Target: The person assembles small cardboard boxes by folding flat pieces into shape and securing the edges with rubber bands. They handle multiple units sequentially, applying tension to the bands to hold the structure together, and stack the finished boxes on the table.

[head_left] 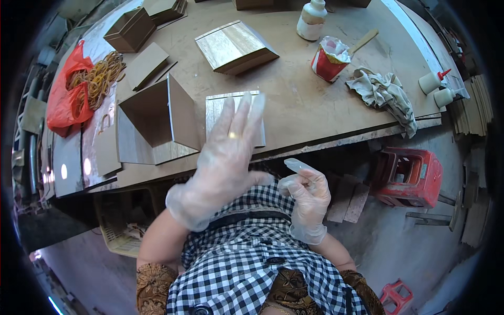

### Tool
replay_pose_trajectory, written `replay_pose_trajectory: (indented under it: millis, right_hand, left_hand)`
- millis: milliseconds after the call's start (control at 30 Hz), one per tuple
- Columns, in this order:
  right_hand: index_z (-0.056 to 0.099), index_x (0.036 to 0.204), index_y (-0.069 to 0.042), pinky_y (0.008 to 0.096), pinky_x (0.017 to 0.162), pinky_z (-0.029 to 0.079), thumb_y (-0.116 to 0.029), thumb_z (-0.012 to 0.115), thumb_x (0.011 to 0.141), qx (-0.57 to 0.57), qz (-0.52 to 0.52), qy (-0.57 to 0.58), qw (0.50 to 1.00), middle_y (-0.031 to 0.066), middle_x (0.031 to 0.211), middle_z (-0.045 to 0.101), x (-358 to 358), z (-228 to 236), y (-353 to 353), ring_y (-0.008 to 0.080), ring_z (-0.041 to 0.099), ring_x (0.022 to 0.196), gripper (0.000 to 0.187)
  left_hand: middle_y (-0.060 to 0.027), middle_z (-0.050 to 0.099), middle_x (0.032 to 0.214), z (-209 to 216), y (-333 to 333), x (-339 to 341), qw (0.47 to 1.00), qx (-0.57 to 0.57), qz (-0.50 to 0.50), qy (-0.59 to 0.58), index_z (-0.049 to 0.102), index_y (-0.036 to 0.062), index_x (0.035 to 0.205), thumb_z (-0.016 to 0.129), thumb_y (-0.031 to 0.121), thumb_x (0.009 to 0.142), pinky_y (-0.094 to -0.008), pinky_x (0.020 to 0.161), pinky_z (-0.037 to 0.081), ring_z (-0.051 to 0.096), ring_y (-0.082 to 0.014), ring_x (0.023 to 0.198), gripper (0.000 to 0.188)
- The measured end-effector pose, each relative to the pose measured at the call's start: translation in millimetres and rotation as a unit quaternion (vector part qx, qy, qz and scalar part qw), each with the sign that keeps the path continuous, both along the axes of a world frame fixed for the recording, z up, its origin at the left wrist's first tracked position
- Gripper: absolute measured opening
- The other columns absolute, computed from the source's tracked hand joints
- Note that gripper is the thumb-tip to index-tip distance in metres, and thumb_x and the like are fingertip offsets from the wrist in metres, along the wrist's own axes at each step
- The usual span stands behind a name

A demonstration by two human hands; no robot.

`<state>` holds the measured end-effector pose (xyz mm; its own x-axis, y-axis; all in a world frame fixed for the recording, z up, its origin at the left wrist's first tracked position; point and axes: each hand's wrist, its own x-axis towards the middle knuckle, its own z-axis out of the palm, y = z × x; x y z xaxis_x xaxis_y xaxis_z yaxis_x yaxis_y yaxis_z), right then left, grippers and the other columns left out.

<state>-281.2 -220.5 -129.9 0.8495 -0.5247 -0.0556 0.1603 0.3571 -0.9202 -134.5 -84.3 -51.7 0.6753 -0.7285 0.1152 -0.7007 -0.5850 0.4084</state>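
Observation:
Both my hands wear clear plastic gloves. My left hand (226, 149) is open, its fingers stretched out over a pale wood panel (214, 109) at the table's near edge; a gold ring shows through the glove. Closer to my body, my right hand (308, 197) is closed with its fingers curled in, and one loose glove tip sticks out to the left. Whatever it may hold is hidden. Left of my left hand stands an open wooden box (184, 118), its hollow side toward me. Farther back lies a tapered wooden box (231, 44) with a pale top.
A red cup of white paste (325, 64) with a flat stick, a white bottle (311, 23) and a crumpled cloth (386, 92) sit at the right. Rubber bands (100, 79) spill from a red bag (65, 107) at the left. A red stool (412, 178) stands on the floor.

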Motion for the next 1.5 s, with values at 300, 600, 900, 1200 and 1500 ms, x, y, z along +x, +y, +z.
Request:
replay_pose_trajectory:
  millis: [300,600,900,1200,1500]
  right_hand:
    - [0.061,0.111,0.001,0.0245,0.061,0.052,-0.011,0.06,0.101,0.094,0.037,0.078,0.992,0.0101,0.076,0.07,-5,4,-10,0.0131,0.065,0.065,0.015]
    - [0.063,0.112,0.001,0.0243,0.062,0.052,-0.01,0.061,0.1,0.089,0.067,0.131,0.985,0.0096,0.081,0.071,-5,1,-11,0.0119,0.066,0.067,0.016]
    - [0.062,0.113,0.0,0.0238,0.063,0.051,-0.011,0.061,0.1,0.087,0.093,0.132,0.983,0.009,0.083,0.071,-1,-2,-8,0.011,0.065,0.07,0.017]
    - [0.037,0.153,-0.005,0.0357,0.113,0.041,-0.021,0.071,0.096,-0.036,0.094,0.013,0.995,0.0125,0.144,0.054,-8,9,-17,0.0221,0.052,0.132,0.068]
    - [0.0,0.164,-0.014,0.039,0.121,0.024,-0.033,0.089,0.075,-0.125,0.07,-0.143,0.979,0.0099,0.16,0.028,-27,46,-32,0.0226,0.027,0.148,0.127]
  left_hand:
    - [-0.0279,0.019,0.163,-11,-12,33,0.996,0.074,0.043,0.041,0.011,0.0086,0.161,0.099,0.038,0.044,-0.05,0.124,0.02,0.011,-0.0486,0.152,0.15]
    - [-0.0279,0.024,0.161,-5,-10,37,0.995,0.085,0.032,0.035,0.013,0.0126,0.162,0.099,0.035,0.043,-0.0505,0.124,0.02,0.017,-0.0476,0.15,0.148]
    - [-0.0293,0.04,0.15,0,-14,31,0.996,0.084,0.03,0.018,0.022,0.0103,0.159,0.099,0.036,0.045,-0.0546,0.119,0.027,0.036,-0.0486,0.139,0.14]
    - [-0.0159,0.041,0.142,8,-48,-7,0.906,-0.28,-0.027,0.317,0.01,0.0056,0.161,0.099,0.048,0.039,-0.0465,0.11,0.035,0.044,-0.0336,0.13,0.157]
    - [-0.0117,0.046,0.122,19,-88,-61,0.797,-0.33,-0.157,0.48,-0.001,0.0177,0.164,0.1,0.051,0.035,-0.0394,0.092,0.048,0.054,-0.0269,0.108,0.167]
